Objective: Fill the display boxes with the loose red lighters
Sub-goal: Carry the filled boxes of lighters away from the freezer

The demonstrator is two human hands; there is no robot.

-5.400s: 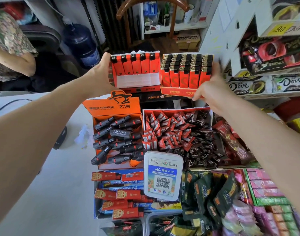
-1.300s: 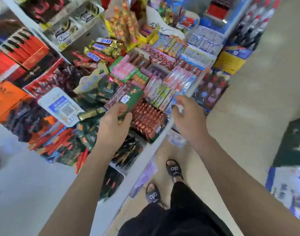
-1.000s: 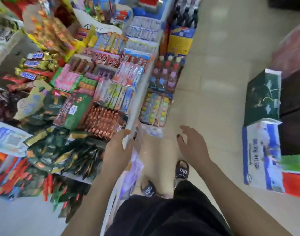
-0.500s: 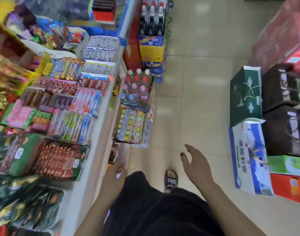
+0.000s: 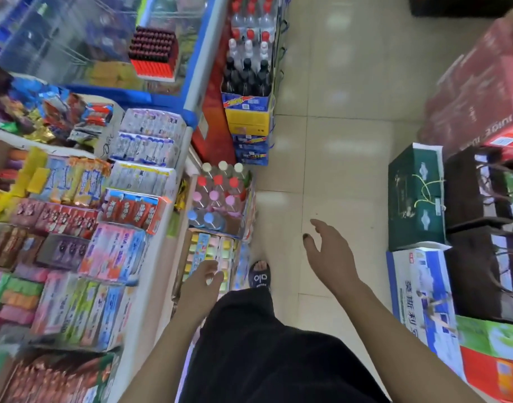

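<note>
Bare fingers [image 5: 313, 228] of your right hand [image 5: 329, 255] spread loosely over the tiled floor [image 5: 345, 135], holding nothing. Your left hand [image 5: 201, 289] hangs beside the shelf edge [image 5: 162, 257], fingers relaxed and likewise empty. Neither hand carries a lighter.

Outward from the hands, a sandalled foot [image 5: 259, 276] steps along the aisle beside stacked bottle crates [image 5: 248, 82]. Packed snack and gum boxes [image 5: 110, 257] line the shelf to your left; gift cartons [image 5: 415, 196] sit well apart on your right.

No loose red lighters and no lighter display boxes can be made out here; a red-and-black block [image 5: 153, 52] on the far freezer lid is too blurred to name. How full the boxes stand cannot be judged from this view.

On the evidence, you are away from the work, walking the aisle with empty hands. If lighters remain to load, the job likely calls for fetching more stock or returning to the display before any further filling.
</note>
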